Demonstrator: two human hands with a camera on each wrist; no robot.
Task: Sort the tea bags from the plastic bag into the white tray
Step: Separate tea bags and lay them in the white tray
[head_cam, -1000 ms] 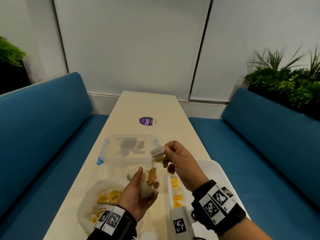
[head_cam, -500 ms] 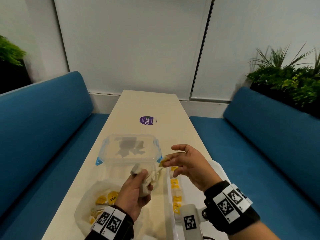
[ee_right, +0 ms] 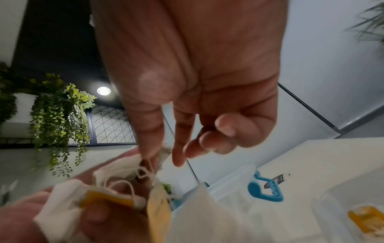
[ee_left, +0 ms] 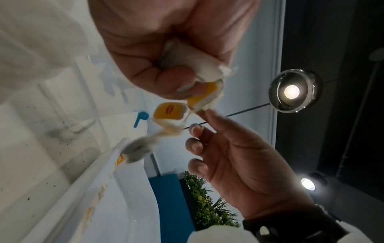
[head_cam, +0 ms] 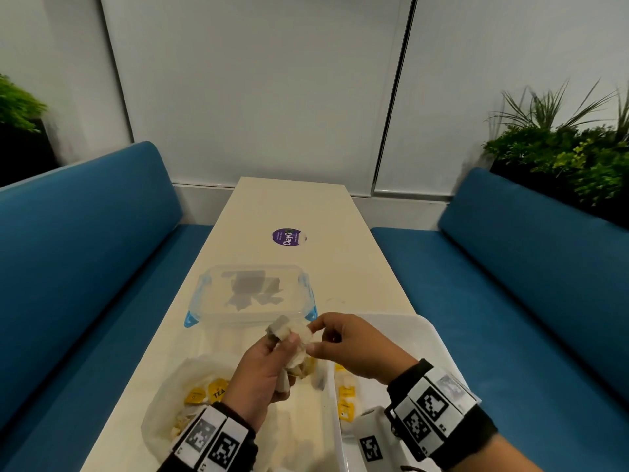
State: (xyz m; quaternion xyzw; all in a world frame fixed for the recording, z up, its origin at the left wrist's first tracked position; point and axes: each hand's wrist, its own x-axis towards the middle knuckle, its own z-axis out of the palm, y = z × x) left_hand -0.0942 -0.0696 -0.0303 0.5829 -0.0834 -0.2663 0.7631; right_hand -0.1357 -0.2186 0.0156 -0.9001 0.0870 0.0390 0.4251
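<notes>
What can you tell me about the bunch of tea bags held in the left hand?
The bunch of tea bags is several soft white paper pouches with yellow tags and tangled white strings. It is held above the table, gripped in the left hand. The right hand pinches at its top. One tag dangles below.

The tea bags (head_cam: 292, 338) look like soft, crumpled white paper with thin cotton-like strings (ee_right: 124, 182) and glossy yellow paper tags (ee_left: 169, 111). The plastic bag (head_cam: 170, 396) is thin, cloudy film, the white tray (head_cam: 432, 338) smooth matt plastic, and the clear container (head_cam: 252, 315) glossy plastic with blue clips. The table (head_cam: 292, 206) is smooth, pale matt laminate; the benches (head_cam: 531, 267) look like matt blue cloth.
</notes>
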